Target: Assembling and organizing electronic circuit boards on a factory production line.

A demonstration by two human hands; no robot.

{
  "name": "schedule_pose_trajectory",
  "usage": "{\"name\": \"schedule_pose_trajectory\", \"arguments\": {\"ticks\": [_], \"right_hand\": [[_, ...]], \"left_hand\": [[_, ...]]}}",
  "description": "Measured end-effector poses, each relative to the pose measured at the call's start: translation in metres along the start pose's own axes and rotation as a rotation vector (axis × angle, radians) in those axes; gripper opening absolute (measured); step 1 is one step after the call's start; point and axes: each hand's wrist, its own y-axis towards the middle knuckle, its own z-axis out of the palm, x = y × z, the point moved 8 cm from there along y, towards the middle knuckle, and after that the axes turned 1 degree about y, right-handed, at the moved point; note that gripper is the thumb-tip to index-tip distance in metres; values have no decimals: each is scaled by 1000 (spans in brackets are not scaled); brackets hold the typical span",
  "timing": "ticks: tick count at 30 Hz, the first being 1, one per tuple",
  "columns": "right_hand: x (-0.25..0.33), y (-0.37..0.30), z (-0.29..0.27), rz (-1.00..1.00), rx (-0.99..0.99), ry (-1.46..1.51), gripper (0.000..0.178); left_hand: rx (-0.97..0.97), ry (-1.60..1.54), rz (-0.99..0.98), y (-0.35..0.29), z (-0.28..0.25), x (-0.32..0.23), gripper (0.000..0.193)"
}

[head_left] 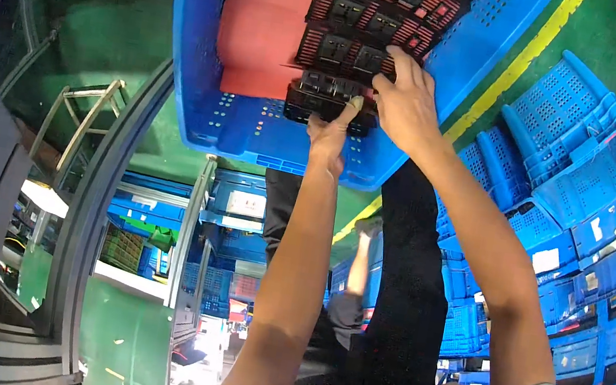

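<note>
My left hand [327, 141] is closed on a black socket module [313, 101], which stands tilted at the near end of a blue crate [185, 36]. Its thumb lies over the module, with something pale yellow at the tip; the other fingers are mostly hidden. Just beyond it, my right hand [408, 108] rests at the right end of a row of black socket panels [352, 53] with red-edged slots. Thumb and index finger are apart there, touching the panels. More such rows overlap toward the far side of the crate.
A red sheet [261, 20] covers the crate's left part. Stacked blue baskets [554, 111] and bins with labels stand to the right, past a yellow floor line [524, 61]. Metal framing [119, 138] rises at the left. Another person's arm [359, 265] shows behind my legs.
</note>
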Motion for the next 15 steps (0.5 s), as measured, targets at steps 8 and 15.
{"name": "schedule_pose_trajectory", "arguments": {"ticks": [8, 15], "right_hand": [[-18, 11, 5, 217, 60, 12, 68], [-10, 20, -20, 146, -119, -74, 99]], "left_hand": [[-113, 637, 65, 9, -7, -1, 78], [14, 1051, 230, 23, -17, -25, 84]]}}
